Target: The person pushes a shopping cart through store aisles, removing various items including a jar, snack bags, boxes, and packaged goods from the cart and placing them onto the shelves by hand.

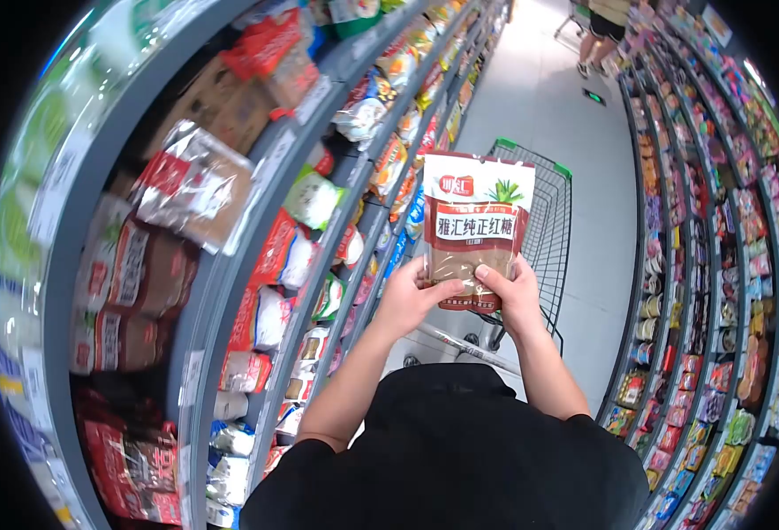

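Note:
Both my hands grip a bag of brown sugar (475,231) upright in front of me, its printed face towards me. The pouch is white at the top and brown below, with a red label and a green plant picture. My left hand (418,296) closes on its lower left edge, thumb across the front. At the lower right edge, my right hand (511,291) holds it the same way, thumb pressed on the front. The other fingers are mostly hidden behind the bag. Similar brown bags (147,269) lie on the shelf at my left.
A wire shopping cart (544,208) with green corners stands just beyond the bag. Shelves of packaged goods (275,234) line the left; another stocked shelf (703,291) curves along the right. Up the aisle floor (535,84), a person (603,31) stands near another cart.

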The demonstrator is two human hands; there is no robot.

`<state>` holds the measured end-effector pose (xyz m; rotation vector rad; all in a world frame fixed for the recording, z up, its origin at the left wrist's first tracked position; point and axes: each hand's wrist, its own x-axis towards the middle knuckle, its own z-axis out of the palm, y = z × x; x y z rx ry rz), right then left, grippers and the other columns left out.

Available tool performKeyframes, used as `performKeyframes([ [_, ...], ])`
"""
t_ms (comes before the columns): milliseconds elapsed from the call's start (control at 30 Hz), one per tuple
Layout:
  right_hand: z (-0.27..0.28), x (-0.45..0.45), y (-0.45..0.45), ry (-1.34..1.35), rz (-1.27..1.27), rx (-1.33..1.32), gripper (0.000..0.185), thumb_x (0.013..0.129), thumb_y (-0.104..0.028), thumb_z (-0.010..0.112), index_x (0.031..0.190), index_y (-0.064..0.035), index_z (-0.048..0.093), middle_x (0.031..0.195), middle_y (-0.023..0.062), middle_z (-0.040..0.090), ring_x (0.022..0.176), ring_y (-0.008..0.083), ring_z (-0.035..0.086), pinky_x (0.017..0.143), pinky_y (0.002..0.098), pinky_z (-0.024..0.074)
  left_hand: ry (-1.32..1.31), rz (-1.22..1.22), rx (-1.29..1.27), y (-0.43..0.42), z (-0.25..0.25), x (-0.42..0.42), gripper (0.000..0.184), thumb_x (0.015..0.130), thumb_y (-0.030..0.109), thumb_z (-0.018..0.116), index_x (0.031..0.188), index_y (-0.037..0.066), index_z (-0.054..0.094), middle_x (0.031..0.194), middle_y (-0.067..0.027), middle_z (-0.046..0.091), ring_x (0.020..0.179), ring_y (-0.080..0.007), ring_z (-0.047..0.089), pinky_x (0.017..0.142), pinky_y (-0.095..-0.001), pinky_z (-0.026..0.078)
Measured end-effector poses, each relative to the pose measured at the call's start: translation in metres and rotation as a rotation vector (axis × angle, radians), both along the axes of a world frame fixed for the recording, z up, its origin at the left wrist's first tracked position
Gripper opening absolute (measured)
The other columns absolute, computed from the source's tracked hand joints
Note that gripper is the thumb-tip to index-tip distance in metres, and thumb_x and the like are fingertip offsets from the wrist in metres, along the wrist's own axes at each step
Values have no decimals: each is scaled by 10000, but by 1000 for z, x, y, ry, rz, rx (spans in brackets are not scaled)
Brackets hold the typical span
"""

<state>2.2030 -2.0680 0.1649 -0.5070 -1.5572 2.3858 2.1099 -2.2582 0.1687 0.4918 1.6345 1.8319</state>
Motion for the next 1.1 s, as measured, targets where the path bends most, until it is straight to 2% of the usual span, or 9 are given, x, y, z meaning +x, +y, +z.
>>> performKeyframes([
  [167,50,5,-47,239,246,180,532,956,-91,835,1421,8,597,1262,96,734,1152,153,705,991,333,588,35,90,195,-65,39,13,393,981,90,827,1311,-52,667,1232,-123,769,1091,-170,747,940,-337,624],
  [233,68,11,-70,221,290,179,508,960,-78,832,1407,10,606,1229,82,746,1097,139,722,963,314,601,-9,135,218,-86,49,20,456,953,52,827,1355,-74,653,1295,-153,757,1141,-178,732,1016,-352,579],
  [367,79,13,-96,94,437,230,424,958,-85,845,1328,18,666,1121,60,772,931,112,739,789,275,618,52,238,257,-113,45,37,443,959,56,823,1355,-49,656,1255,-140,763,1104,-174,744,965,-338,605],
  [467,87,16,-110,110,523,240,284,939,-104,864,1176,2,750,972,52,792,765,79,686,634,249,537,59,292,295,-130,42,53,415,966,92,836,1321,-37,664,1204,-110,769,1041,-150,747,887,-323,628],
  [633,78,29,-119,120,445,237,283,944,-119,854,1183,-6,751,985,65,793,759,101,704,622,261,552,81,172,182,-140,69,64,436,967,100,845,1339,-23,655,1197,-126,770,1003,-161,758,858,-328,642],
  [833,80,29,-101,128,502,198,306,957,-140,846,1209,-6,736,984,63,790,779,110,716,637,260,571,93,208,247,-123,51,71,484,961,126,865,1355,-45,644,1212,-133,771,1013,-186,767,863,-342,649],
  [900,89,29,-95,145,462,309,331,967,-155,844,1232,1,721,970,47,779,790,102,711,642,255,567,66,236,250,-115,57,72,484,957,98,859,1362,-55,642,1229,-140,769,1029,-194,766,876,-352,646],
  [967,99,32,-80,140,505,329,381,974,-156,840,1285,17,704,959,36,762,748,87,685,606,245,545,37,277,369,-105,65,72,461,962,74,840,1359,-56,646,1231,-145,769,1049,-198,762,888,-364,646],
  [1100,93,29,-47,156,708,288,450,996,-91,792,1421,-6,674,978,49,770,656,75,633,518,240,499,239,282,226,-89,75,79,433,996,131,820,1358,-42,658,1232,-144,771,1037,-206,764,907,-368,651],
])
